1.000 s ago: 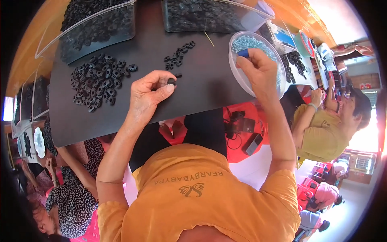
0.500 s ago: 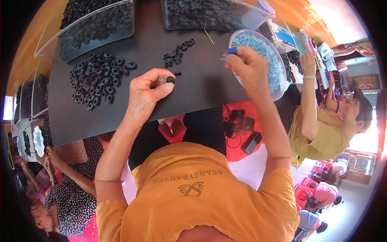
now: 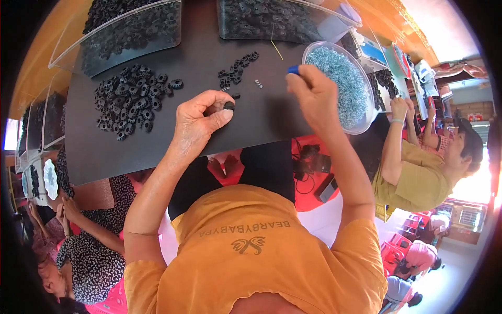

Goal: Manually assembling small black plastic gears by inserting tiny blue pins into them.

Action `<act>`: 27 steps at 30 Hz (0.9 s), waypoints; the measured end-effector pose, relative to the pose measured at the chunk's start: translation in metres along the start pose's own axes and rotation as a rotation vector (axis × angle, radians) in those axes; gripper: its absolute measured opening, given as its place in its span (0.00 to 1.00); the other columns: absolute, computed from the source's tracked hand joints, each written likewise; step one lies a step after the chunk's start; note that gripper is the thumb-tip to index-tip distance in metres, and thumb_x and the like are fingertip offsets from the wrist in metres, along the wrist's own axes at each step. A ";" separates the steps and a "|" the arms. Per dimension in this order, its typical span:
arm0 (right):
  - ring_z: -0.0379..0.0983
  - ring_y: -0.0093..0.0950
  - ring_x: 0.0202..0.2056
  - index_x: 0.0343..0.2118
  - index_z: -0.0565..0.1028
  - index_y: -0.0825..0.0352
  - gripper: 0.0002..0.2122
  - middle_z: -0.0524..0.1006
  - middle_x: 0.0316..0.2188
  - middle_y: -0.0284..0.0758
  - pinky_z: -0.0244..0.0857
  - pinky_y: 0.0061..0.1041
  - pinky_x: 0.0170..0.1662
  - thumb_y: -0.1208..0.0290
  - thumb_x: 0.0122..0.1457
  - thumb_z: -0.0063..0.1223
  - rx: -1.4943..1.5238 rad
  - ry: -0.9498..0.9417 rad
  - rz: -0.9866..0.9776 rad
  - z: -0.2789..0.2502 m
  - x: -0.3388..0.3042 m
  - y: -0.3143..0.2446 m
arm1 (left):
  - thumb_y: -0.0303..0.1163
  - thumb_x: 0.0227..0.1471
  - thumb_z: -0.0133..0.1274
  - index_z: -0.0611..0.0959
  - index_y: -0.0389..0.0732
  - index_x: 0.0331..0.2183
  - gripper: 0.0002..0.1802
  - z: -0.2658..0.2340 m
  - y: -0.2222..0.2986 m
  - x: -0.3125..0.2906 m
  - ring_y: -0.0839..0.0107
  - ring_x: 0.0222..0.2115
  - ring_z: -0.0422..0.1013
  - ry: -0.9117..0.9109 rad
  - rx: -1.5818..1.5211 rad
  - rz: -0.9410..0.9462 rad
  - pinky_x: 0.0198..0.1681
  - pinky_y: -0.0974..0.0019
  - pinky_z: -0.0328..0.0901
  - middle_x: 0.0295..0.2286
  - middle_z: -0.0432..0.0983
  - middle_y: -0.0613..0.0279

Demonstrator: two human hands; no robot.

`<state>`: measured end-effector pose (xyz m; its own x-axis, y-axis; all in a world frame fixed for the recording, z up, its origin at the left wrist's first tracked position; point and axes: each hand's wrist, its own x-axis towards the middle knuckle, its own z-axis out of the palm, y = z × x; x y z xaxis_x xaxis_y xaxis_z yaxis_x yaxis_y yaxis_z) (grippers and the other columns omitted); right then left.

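My left hand (image 3: 201, 118) pinches a small round black plastic part (image 3: 228, 106) between thumb and fingers, just above the dark tabletop (image 3: 209, 57). Just beyond its fingertips lies another small black piece (image 3: 236, 96). My right hand (image 3: 316, 97) is closed, its fingertips bunched beside the round tub; what they hold, if anything, is hidden. Something blue (image 3: 294, 69) shows at its fingertips, and I cannot tell whether it is worn or held. Between the hands a small silvery, spring-like piece (image 3: 259, 83) lies on the table. The clear round tub (image 3: 366, 123) holds many tiny pale-blue, shiny pieces (image 3: 337, 68).
A heap of black plastic parts (image 3: 130, 99) lies left, a short row of them (image 3: 238, 70) in the middle. Clear bins (image 3: 130, 39) (image 3: 261, 21) of black parts stand behind. A thin yellow stick (image 3: 277, 49) lies near the tub. Co-workers sit left and right (image 3: 418, 170).
My right hand has come slightly left and nearer, and the silvery bits at its fingertips no longer show. A silvery spring-like piece now lies on the table. My left hand keeps its pinch.
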<state>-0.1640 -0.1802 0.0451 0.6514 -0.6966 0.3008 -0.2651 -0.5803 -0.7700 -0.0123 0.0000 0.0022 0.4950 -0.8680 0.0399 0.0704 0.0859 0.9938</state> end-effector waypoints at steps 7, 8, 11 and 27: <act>0.69 0.37 0.22 0.27 0.73 0.71 0.07 0.71 0.19 0.44 0.62 0.31 0.29 0.72 0.49 0.54 -0.363 0.105 0.067 -0.071 0.012 0.031 | 0.22 0.44 0.59 0.81 0.37 0.31 0.08 0.000 0.000 0.000 0.86 0.24 0.59 0.035 -0.014 -0.010 0.31 0.81 0.57 0.23 0.64 0.77; 0.69 0.40 0.22 0.26 0.73 0.71 0.07 0.71 0.19 0.46 0.62 0.32 0.29 0.71 0.49 0.54 -0.416 0.060 0.046 -0.077 0.013 0.037 | 0.22 0.44 0.59 0.81 0.37 0.31 0.08 -0.001 0.000 0.000 0.86 0.24 0.60 0.039 0.003 -0.008 0.31 0.81 0.57 0.23 0.65 0.77; 0.69 0.46 0.24 0.22 0.72 0.72 0.09 0.72 0.19 0.47 0.62 0.38 0.30 0.70 0.47 0.54 -0.431 -0.006 0.057 -0.079 0.012 0.051 | 0.24 0.44 0.60 0.81 0.37 0.32 0.08 0.002 0.000 0.001 0.86 0.24 0.60 0.034 -0.006 -0.019 0.31 0.81 0.58 0.23 0.65 0.77; 0.69 0.44 0.34 0.25 0.72 0.72 0.05 0.74 0.28 0.47 0.66 0.41 0.39 0.76 0.44 0.52 -0.919 -0.198 -0.352 -0.052 0.021 0.067 | 0.20 0.44 0.57 0.81 0.37 0.32 0.08 0.002 0.002 0.000 0.86 0.25 0.61 0.043 0.063 -0.001 0.31 0.80 0.59 0.23 0.67 0.76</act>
<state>-0.2052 -0.2552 0.0294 0.8827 -0.3881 0.2648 -0.4261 -0.8988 0.1029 -0.0142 -0.0005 0.0041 0.5320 -0.8460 0.0363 0.0170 0.0535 0.9984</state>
